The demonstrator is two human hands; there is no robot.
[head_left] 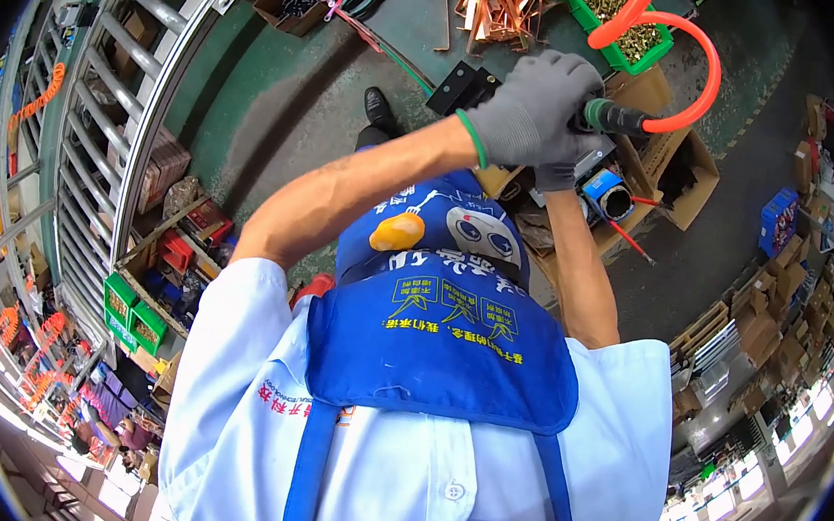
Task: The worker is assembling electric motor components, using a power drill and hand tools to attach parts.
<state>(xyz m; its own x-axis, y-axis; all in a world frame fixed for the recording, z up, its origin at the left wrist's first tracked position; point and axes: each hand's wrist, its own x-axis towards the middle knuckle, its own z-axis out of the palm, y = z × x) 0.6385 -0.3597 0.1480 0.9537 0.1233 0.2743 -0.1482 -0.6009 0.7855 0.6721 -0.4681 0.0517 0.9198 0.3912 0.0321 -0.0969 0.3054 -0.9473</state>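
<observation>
My left hand (531, 112), in a grey glove with a green cuff, is closed at its far knuckles around an air tool (610, 117). The tool's dark green and black tail end sticks out to the right, joined to an orange coiled hose (716, 78). Close below it is my right hand (555, 176), also grey-gloved; its fingers are hidden behind the left glove and the tool. A black block-shaped part (466, 88) lies just left of the gloves. To their lower right sits a blue device with a round dark opening (607, 194) and red leads.
Copper strips (499, 5) are heaped at the far side, beside a green bin (658, 53) of small brass-coloured fasteners. Pliers (365, 0) and wires lie far left. An open cardboard box (699, 181) stands right. A roller conveyor (118, 110) runs along the left.
</observation>
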